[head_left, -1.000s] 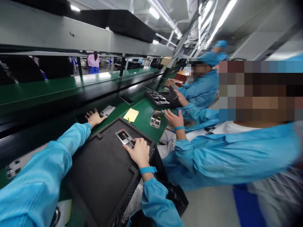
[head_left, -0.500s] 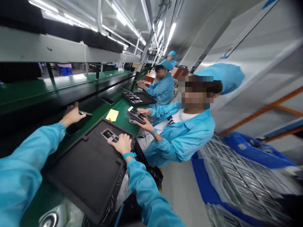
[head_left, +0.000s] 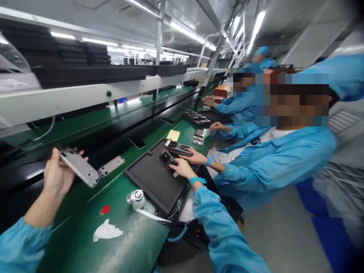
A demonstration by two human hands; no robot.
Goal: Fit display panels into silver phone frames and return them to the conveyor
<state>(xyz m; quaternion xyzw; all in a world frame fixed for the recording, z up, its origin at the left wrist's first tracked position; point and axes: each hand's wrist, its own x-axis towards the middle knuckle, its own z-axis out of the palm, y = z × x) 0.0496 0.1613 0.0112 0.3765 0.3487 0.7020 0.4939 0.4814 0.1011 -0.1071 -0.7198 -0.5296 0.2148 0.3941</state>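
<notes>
The plate (head_left: 82, 168) is grasped by the left fingers (head_left: 53, 163), its long axis slanting down rightward; the black part (head_left: 166, 158) is grasped by the right fingers (head_left: 174, 167), beside the stack (head_left: 178, 148).

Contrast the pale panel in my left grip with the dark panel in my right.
Colour: the pale panel is grey; the dark panel mostly black.
Place: the pale panel is near the black strip; the dark panel over the black tray.
Both are thin and held.
</notes>
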